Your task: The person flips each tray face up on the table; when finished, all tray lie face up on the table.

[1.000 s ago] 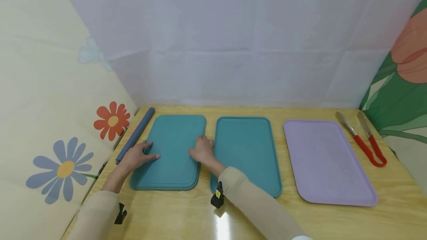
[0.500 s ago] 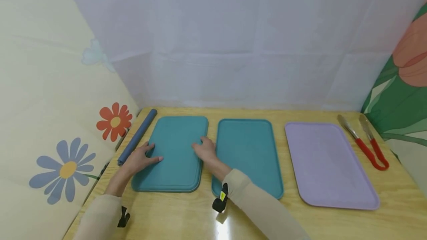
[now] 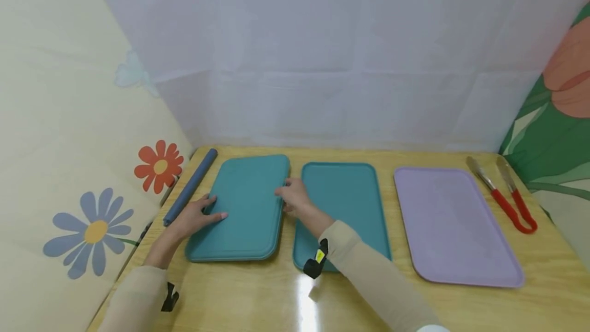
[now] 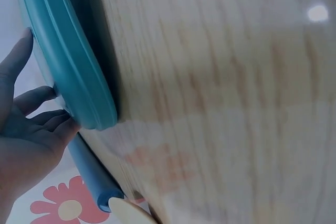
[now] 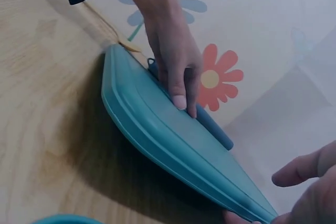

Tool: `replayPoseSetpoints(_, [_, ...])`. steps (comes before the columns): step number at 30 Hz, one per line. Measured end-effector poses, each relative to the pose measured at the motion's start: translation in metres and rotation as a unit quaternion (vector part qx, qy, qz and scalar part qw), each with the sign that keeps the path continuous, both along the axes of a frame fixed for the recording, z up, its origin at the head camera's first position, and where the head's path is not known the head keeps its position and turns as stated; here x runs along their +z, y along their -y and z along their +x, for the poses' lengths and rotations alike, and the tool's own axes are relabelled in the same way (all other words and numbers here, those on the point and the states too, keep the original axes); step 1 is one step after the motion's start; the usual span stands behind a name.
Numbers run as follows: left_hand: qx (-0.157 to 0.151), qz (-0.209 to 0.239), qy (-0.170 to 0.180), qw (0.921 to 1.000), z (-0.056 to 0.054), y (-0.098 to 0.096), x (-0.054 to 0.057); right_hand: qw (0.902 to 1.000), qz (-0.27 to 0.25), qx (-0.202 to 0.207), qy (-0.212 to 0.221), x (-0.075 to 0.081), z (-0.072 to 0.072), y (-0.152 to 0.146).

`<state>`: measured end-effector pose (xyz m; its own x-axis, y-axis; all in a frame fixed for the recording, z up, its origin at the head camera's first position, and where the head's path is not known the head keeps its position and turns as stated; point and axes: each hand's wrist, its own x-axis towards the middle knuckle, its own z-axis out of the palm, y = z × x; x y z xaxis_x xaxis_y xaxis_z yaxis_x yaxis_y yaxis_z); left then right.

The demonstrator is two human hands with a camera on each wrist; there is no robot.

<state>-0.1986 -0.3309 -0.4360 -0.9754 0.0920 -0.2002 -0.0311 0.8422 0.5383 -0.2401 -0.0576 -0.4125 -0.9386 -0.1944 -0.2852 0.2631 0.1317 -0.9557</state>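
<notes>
A teal tray (image 3: 244,204) with a stepped rim, seemingly face down, lies at the left; whether a second layer sits under it I cannot tell. Its right side is raised off the table. My left hand (image 3: 193,216) holds the left edge, thumb on the top face and fingers along the rim (image 4: 86,72). At the right edge, my right hand (image 3: 297,199) has its fingers curled at and beneath the rim; in the right wrist view its thumb stands above the surface. Under the right forearm lies another teal tray (image 3: 343,193), face up and partly covered.
A dark blue rod-like roll (image 3: 191,188) lies along the table's left edge. Farther right are a lilac tray (image 3: 454,224) and tongs (image 3: 509,206) with red handles. Fabric walls (image 3: 322,55) enclose the back and sides of the wooden table (image 3: 239,296).
The left teal tray's right side has risen and tilted up. My right hand has shifted right and up, its fingers now at the rim. My left hand keeps its place.
</notes>
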Motion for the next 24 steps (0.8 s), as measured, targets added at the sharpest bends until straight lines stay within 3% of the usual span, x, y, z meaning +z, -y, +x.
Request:
replayPoseSetpoints(7, [-0.008,0.001,0.005,0.9999,0.001,0.0,0.002,0.9998,-0.001,0.018,0.007,0.009,-0.004,-0.009])
replayPoseSetpoints(16, [-0.018,0.013,0.005,0.9998,0.004,-0.003,0.002,0.9987,0.015,0.044,-0.021,0.006,-0.004,-0.017])
replayPoseSetpoints(24, [-0.021,-0.002,-0.002,0.9998,0.004,-0.008,0.006,0.9986,-0.007,0.045,-0.028,0.005,-0.008,-0.02])
